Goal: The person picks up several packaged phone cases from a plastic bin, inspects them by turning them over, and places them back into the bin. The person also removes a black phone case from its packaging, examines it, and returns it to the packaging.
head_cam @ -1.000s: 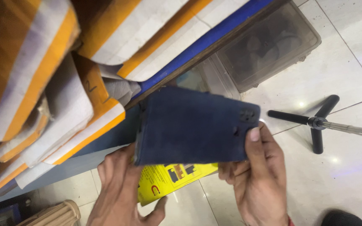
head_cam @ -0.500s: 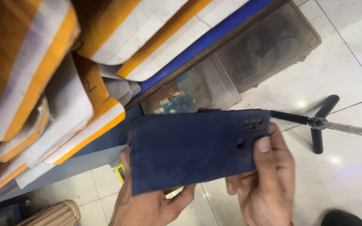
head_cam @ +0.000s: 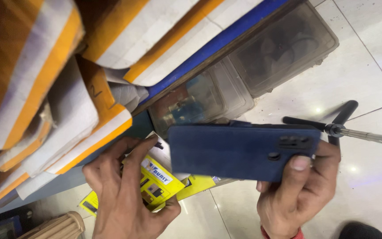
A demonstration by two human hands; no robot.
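Looking down from the head camera, the right hand (head_cam: 295, 199) has a dark blue phone case (head_cam: 244, 150) held sideways out over the tile floor (head_cam: 354, 79), thumb pressed flat on the back near the camera cutouts and the other fingers curled under the lower edge, so it's pinched at one end only. The left hand (head_cam: 122, 190) sits just beside the case's other end, fingers bent around a yellow packet (head_cam: 158, 186) with small printed pictures on it; it looks like it's gripping the packet rather than the case, though the case covers part of that, so I can't say whether a fingertip touches the case too. Above and to the left is a stack of orange and white boxes (head_cam: 67, 97), and tucked under a blue edge are two clear plastic boxes (head_cam: 284, 48) with stuff inside. A black tripod leg (head_cam: 339, 124) pokes out from behind the case on the right. What I'd worry about: the case is only held by that one end, so if the thumb slips it could tip and drop onto the tiles, and the packet looks loosely held too, so it might slide out. The boxes also look a bit slumped, so a bump from the left arm could shift them. Hard to tell: what's in the clear boxes (too murky), the front of the case, the rest of the tripod, and a brown bundle (head_cam: 54, 228) cut off at the bottom left.
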